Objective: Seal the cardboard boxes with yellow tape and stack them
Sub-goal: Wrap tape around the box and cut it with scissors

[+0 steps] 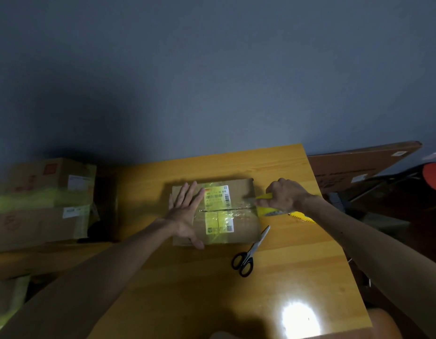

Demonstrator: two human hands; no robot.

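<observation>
A small cardboard box (239,192) with white labels lies flat in the middle of the wooden table (212,289). Its centre seam runs left to right, with yellow tape across it. My left hand (185,211) presses flat on the box's left part, fingers straight. My right hand (284,195) grips a roll of yellow tape (266,209) at the box's right edge. To the left, two larger cardboard boxes (41,204) sealed with yellow tape sit stacked one on the other.
Black-handled scissors (248,253) lie on the table just right of the box's near corner. A yellow utility knife (301,216) lies under my right wrist. A flat brown carton (353,167) leans at the far right. A light glare shows on the table's near part.
</observation>
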